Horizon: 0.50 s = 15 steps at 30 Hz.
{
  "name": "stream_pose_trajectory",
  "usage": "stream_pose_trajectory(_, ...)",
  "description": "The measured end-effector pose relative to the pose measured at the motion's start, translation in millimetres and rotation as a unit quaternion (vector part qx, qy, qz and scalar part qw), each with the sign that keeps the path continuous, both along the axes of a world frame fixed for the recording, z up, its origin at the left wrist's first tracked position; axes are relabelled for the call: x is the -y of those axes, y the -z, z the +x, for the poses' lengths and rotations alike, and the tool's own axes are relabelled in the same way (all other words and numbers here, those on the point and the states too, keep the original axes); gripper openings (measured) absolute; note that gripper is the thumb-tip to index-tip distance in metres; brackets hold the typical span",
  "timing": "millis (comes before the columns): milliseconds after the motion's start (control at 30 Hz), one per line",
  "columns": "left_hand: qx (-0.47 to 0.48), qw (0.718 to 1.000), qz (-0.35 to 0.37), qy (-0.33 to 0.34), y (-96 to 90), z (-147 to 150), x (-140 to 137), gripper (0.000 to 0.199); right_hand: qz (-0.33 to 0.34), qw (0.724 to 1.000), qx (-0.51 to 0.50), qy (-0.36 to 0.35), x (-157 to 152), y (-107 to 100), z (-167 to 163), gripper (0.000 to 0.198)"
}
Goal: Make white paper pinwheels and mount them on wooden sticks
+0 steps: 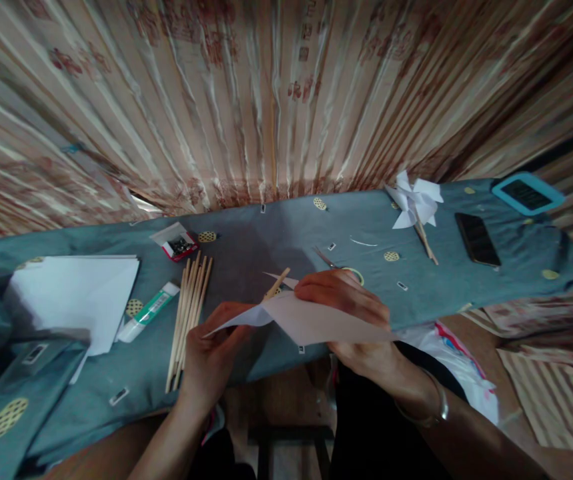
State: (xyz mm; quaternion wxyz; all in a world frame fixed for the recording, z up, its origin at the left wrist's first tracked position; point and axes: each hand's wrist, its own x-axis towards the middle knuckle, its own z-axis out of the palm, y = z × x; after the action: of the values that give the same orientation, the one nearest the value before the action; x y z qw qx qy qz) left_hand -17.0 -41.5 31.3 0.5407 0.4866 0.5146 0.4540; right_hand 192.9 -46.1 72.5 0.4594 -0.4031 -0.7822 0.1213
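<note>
A white paper pinwheel (316,319) is held up in front of me between both hands, its flaps spread to either side. My left hand (213,350) pinches the paper's left flap between thumb and fingers. On the right, my right hand (353,310) is closed round the paper, fingers above and thumb side below, partly hidden by it. A thin wooden stick (277,283) sticks out behind the paper; where it joins is hidden. Just beyond my right hand lie scissors (351,272) with a pale yellow-green handle.
Several wooden sticks (190,313), a green-and-white glue stick (149,312), a small red box of pins (179,243) and stacked white paper (76,287) lie left. Right are finished pinwheels (416,200) on sticks, a phone (477,239) and a blue-framed device (529,193). Curtains hang behind.
</note>
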Motion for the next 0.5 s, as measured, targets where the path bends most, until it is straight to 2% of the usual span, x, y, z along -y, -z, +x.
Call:
stream_pose_trajectory(333,-0.013,0.999,-0.021,-0.025,2.4,4.0,1.9,0.014,0.01,1.0,-0.01,0.025,4.5,-2.7,-1.1,0.023)
stream_pose_trajectory(500,-0.006,1.0,-0.022,0.009,5.0,1.5,4.0,0.013,0.031,0.999,0.006,0.022,4.7,0.0,0.6,0.023)
